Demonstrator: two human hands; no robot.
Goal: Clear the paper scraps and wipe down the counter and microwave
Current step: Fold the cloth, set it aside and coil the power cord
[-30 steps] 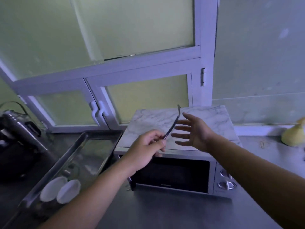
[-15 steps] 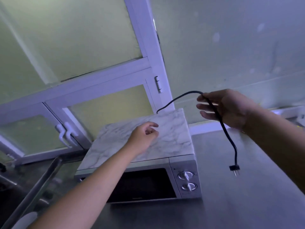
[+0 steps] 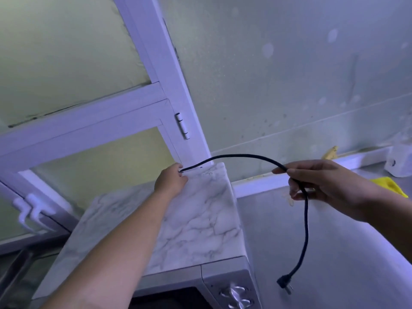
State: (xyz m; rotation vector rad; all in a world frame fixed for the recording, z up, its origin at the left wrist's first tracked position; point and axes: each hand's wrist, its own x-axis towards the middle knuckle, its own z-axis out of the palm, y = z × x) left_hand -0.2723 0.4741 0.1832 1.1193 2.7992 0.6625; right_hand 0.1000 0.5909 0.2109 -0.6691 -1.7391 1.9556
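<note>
A silver microwave (image 3: 225, 279) with a marble-patterned top (image 3: 200, 224) stands on the steel counter (image 3: 323, 253). Its black power cord (image 3: 245, 156) arches from the back right corner of the top over to the right. My left hand (image 3: 170, 180) pinches the cord at that back corner. My right hand (image 3: 321, 186) holds the cord in the air above the counter, fingers curled round it. Below my right hand the cord hangs down and ends in the plug (image 3: 285, 284), just above the counter. No paper scraps show.
A yellow cloth (image 3: 390, 185) lies on the counter at the far right, by a white object (image 3: 401, 162) against the wall. A white window frame with a hinge (image 3: 184, 126) and handles (image 3: 29, 210) rises behind the microwave. A stained wall backs the counter.
My left hand has reached to the microwave's back right corner and taken the cord there. My right hand, still holding the cord, has dropped a little. The view has closed in.
</note>
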